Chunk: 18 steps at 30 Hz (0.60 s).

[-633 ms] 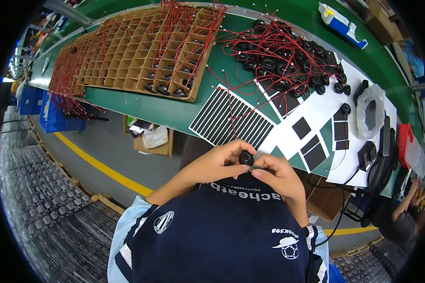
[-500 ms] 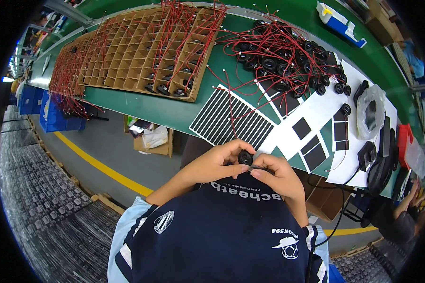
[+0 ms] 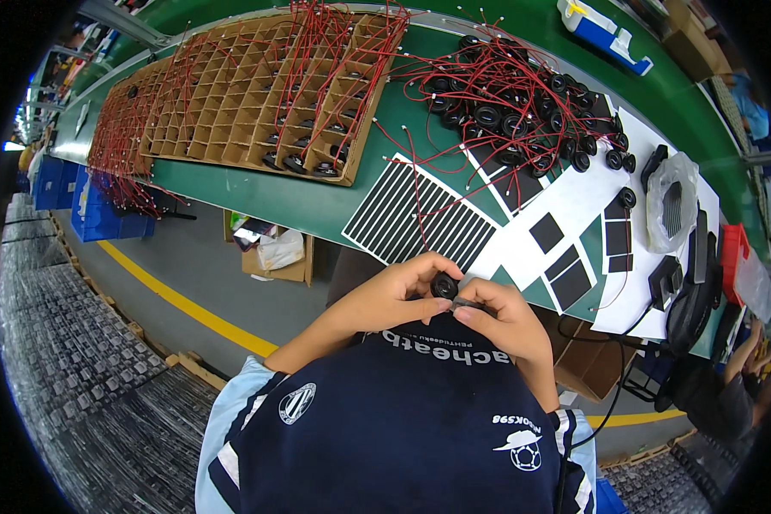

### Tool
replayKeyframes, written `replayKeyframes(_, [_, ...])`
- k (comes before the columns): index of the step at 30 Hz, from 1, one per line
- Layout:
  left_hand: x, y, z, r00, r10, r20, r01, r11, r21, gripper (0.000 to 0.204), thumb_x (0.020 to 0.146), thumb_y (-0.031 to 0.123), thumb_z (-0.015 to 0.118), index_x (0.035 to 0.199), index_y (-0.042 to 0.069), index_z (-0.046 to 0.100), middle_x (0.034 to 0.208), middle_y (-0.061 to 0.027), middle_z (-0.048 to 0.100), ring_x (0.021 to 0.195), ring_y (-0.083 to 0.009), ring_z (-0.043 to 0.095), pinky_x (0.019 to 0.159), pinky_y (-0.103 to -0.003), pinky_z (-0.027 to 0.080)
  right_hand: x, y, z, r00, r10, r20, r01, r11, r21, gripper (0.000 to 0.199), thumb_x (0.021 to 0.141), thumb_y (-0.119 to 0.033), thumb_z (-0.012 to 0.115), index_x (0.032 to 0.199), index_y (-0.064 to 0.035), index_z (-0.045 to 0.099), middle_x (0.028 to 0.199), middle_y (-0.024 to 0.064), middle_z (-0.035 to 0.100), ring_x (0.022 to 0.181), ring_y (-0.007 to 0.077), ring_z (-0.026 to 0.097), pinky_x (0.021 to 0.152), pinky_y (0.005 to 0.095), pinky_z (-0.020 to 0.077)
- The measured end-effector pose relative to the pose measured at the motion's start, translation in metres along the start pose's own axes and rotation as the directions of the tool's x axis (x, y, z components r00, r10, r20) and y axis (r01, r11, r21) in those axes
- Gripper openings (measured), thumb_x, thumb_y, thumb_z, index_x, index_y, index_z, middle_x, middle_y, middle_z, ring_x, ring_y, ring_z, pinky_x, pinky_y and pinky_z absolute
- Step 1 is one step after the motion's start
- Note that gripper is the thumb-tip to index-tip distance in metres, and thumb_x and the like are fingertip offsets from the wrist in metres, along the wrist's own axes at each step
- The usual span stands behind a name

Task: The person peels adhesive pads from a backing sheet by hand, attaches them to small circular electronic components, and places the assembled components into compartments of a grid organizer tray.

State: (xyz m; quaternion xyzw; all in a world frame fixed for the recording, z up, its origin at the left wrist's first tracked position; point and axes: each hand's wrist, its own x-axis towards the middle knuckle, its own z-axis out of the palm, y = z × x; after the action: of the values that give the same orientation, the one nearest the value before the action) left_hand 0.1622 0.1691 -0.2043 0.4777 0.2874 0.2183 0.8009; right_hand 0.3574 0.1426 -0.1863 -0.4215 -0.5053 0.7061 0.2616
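Note:
In front of my chest, at the near edge of the bench, my left hand (image 3: 396, 294) grips a small round black speaker (image 3: 444, 286) between thumb and fingers. A red wire runs from it up over the white sheet of black strips (image 3: 385, 206). My right hand (image 3: 507, 319) is closed in a pinch on a short dark strip (image 3: 471, 305) at the speaker's lower right rim. Both hands nearly touch each other. Part of the strip is hidden by the fingers.
A big pile of black speakers with red wires (image 3: 514, 120) lies at the back. Left of it stands a divided cardboard tray (image 3: 206, 111) holding wired speakers. To the right are black foam pieces (image 3: 546, 233), a clear plastic bag (image 3: 672, 206) and a red bin (image 3: 732, 257). Another person's arm (image 3: 743, 355) shows far right.
Almost nothing differs. The view has tilted very slightly; both hands keep the same hold on the speaker and the strip.

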Motion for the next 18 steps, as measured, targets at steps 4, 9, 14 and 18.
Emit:
replayKeyframes(4, [0.0004,0.0015,0.0011,1.0,-0.03,0.0,0.03,0.999,0.024,0.035,0.08,-0.001,0.052,0.113,0.002,0.04,0.091,-0.0035,0.049,0.067,-0.0059,0.049,0.059,-0.018,0.041,-0.0014,-0.0012,-0.0011,1.0,0.025,0.001,-0.025,1.0,0.009,0.013,0.08,-0.011,0.056,0.076,0.0004,0.051,0.066,-0.0033,0.047,0.06,0.0029,0.038,0.054,0.0179,0.0313])
replayKeyframes(9, [0.0,0.0041,0.0016,1.0,-0.012,0.003,0.012,1.0,-0.016,0.035,0.08,-0.001,0.052,0.112,0.002,0.04,0.091,-0.0037,0.049,0.067,-0.0063,0.05,0.059,-0.018,0.042,-0.0006,0.001,-0.0006,1.0,0.014,-0.002,-0.014,1.0,0.023,0.012,0.08,-0.011,0.056,0.076,0.0001,0.051,0.067,-0.0031,0.047,0.06,0.003,0.038,0.054,0.018,0.0309])
replayKeyframes(14, [-0.0017,0.0035,0.0006,1.0,0.005,-0.011,-0.005,1.0,-0.029,0.035,0.079,-0.001,0.052,0.112,0.001,0.04,0.092,-0.0042,0.05,0.067,-0.0066,0.05,0.059,-0.019,0.042,0.0016,-0.0021,0.0006,1.0,0.019,0.0,-0.019,1.0,-0.015,0.013,0.08,-0.011,0.056,0.075,-0.0003,0.05,0.067,-0.0032,0.046,0.061,0.0033,0.037,0.054,0.0183,0.0305])
replayKeyframes(18, [0.0001,-0.0021,0.0005,0.999,0.03,-0.022,-0.03,1.0,-0.004,0.033,0.08,0.005,0.056,0.109,0.002,0.041,0.084,-0.0032,0.051,0.063,-0.0061,0.05,0.055,-0.018,0.042,0.0013,-0.0008,-0.0006,1.0,0.02,0.006,-0.02,1.0,0.009,0.014,0.08,-0.011,0.056,0.075,-0.0005,0.049,0.067,-0.0034,0.046,0.061,0.0034,0.037,0.054,0.0186,0.0307])
